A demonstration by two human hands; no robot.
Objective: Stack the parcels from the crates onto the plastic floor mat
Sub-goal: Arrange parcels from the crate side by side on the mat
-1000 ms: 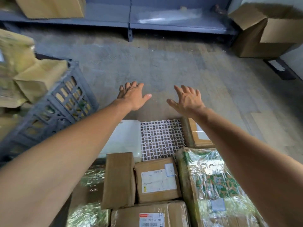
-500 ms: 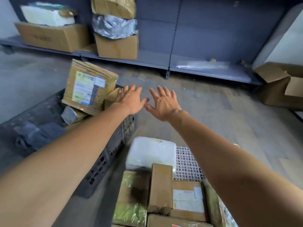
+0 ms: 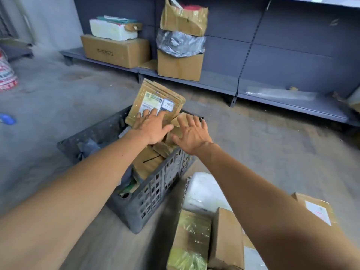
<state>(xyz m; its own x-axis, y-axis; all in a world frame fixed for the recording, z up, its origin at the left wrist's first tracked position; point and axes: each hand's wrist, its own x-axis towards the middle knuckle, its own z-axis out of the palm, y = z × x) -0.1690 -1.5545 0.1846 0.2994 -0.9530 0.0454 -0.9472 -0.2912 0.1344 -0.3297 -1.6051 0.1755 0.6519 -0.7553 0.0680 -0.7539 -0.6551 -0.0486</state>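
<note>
— What do we see of the room, starting from the left?
— A bare concrete floor (image 3: 58,98), with a red-and-white sack (image 3: 7,75) and a small blue thing (image 3: 6,119) at its left edge. A low grey shelf (image 3: 218,82) runs along the back wall. On it a long carton (image 3: 116,50) carries a white foam block (image 3: 113,30). Next comes a brown box (image 3: 179,66) with a silver-wrapped bundle (image 3: 180,43) and a torn box (image 3: 183,17) on top.
— And our hands?
— Both reach over the dark crate (image 3: 148,197), which stands on the floor with parcels inside. Our left hand (image 3: 153,127) lies spread, fingers straight, over the labelled flat parcel (image 3: 155,96) that leans at the crate's far end. We cannot tell whether it touches. Our right hand (image 3: 191,137), just beside it, is splayed wide above the crate's right rim and holds nothing.
— The mat?
— We see only a sliver of white lattice mat (image 3: 184,190) right of the crate. On it are a white-wrapped parcel (image 3: 204,191), a green-wrapped parcel (image 3: 192,230), a plain brown parcel (image 3: 228,236) and, at the far right, a labelled carton (image 3: 317,209).
</note>
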